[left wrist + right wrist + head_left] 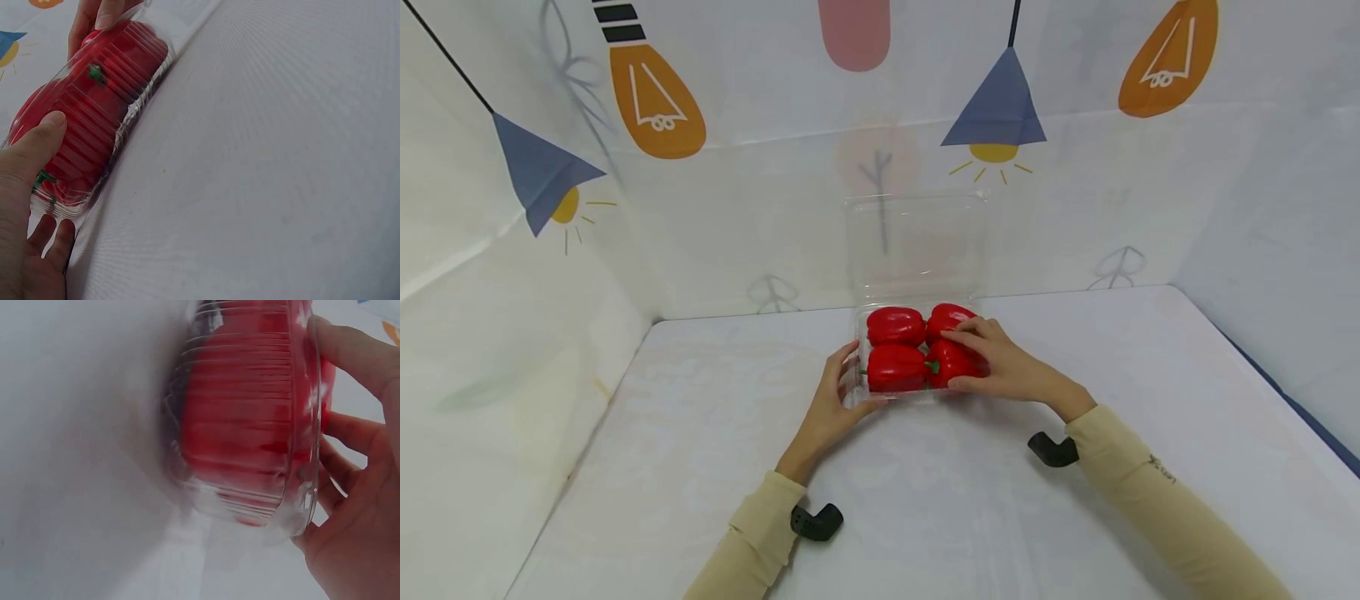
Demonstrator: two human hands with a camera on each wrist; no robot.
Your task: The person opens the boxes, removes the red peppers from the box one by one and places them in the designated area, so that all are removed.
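Several glossy red bell peppers (pixel 896 326) sit in rows inside a clear plastic clamshell container (pixel 134 109), whose lid (pixel 917 246) stands raised behind them. My left hand (pixel 831 408) grips the container's front left corner, with its thumb against the ribbed front wall and the fingers along the left side. Over at the front right, my right hand (pixel 1000 364) holds the bell pepper (pixel 951 363) there, fingers over its top and thumb near the front rim. This pepper's green stem points left. Part of the back right pepper (pixel 946 318) is hidden by my right fingers.
The container stands near the back edge of a white-covered table (pixel 715 400). Behind it hangs a white cloth backdrop (pixel 760 192) printed with lamps and bulbs. Black curved wrist pieces (pixel 817 522) show at both sleeves.
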